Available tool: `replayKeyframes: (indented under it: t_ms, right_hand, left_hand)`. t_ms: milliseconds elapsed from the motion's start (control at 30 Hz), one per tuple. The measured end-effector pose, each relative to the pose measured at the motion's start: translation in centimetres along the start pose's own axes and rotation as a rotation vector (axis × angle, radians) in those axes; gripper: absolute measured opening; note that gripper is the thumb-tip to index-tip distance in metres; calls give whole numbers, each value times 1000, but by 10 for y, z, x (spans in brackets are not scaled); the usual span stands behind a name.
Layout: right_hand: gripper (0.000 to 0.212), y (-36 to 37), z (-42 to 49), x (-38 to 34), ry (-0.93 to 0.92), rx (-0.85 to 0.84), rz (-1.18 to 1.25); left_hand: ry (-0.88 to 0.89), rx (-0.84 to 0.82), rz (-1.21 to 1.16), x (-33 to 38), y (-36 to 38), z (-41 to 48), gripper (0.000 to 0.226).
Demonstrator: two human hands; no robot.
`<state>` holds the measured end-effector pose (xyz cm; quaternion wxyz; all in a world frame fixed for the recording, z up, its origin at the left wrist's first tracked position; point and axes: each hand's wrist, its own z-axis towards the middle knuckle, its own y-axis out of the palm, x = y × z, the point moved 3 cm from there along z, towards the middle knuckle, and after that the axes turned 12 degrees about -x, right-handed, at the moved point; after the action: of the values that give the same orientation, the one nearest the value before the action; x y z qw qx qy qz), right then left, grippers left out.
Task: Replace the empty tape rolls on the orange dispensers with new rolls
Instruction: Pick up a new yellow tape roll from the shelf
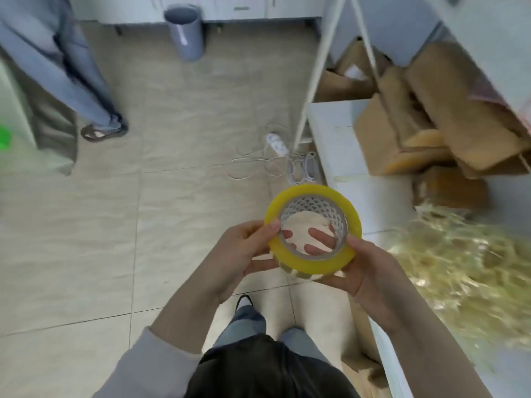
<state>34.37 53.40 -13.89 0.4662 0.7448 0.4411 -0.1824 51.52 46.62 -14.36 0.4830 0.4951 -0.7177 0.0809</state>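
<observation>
A full roll of yellowish clear tape (316, 261) with a white patterned core is held over the tiled floor, its opening tilted toward me. My left hand (247, 254) grips its left rim, thumb on top. From the right side my right hand (365, 271) holds it, with fingers showing through the core. No orange dispenser is in view.
A white table (330, 122) on the right carries cardboard boxes (416, 116) and a pile of straw-like paper filler (459, 268). A power strip with cables (277, 145) lies on the floor. A grey bin (186, 33) stands at the back. Another person's legs (86, 96) are at left.
</observation>
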Motion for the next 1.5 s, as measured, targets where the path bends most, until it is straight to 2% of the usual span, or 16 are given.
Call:
replayKeyframes:
  t_ms: [167, 333, 500, 767, 867, 933, 1000, 1067, 1167, 1367, 1433, 1500]
  right_hand:
    - [48, 25, 57, 0, 80, -40, 13]
    - [45, 30, 100, -21, 106, -28, -8]
    - [47, 18, 146, -71, 47, -30, -54]
    - [47, -3, 218, -170, -37, -40, -93]
    - [45, -5, 238, -205, -61, -45, -97]
    - [45, -5, 247, -229, -109, -71, -111]
    - [43, -5, 254, -254, -176, -98, -136]
    - [50, -5, 259, -283, -262, -121, -155]
    - [58, -1, 264, -328, -434, -109, -156]
    - [65, 12, 262, -399, -772, 152, -155]
    - [68, 16, 259, -412, -837, 249, -163]
    - [66, 19, 256, -423, -891, 372, -166]
  left_hand:
    - [12, 109, -60, 7, -50, 10, 31]
    - [45, 133, -80, 30, -75, 40, 50]
    - [79, 100, -38, 75, -84, 97, 49]
    - [139, 84, 33, 165, -81, 192, 29]
    - [155, 68, 5, 195, -81, 220, 38]
    - [171, 44, -23, 217, -82, 238, 46]
    - [191, -4, -41, 240, -80, 259, 41]
    - [203, -77, -37, 265, -73, 283, 32]
    - [193, -222, -12, 304, -54, 319, 35]
    - [136, -494, 154, 377, -11, 384, 36]
    - [205, -527, 282, 402, -2, 399, 28]
    - [360, -540, 386, 427, 7, 411, 24]
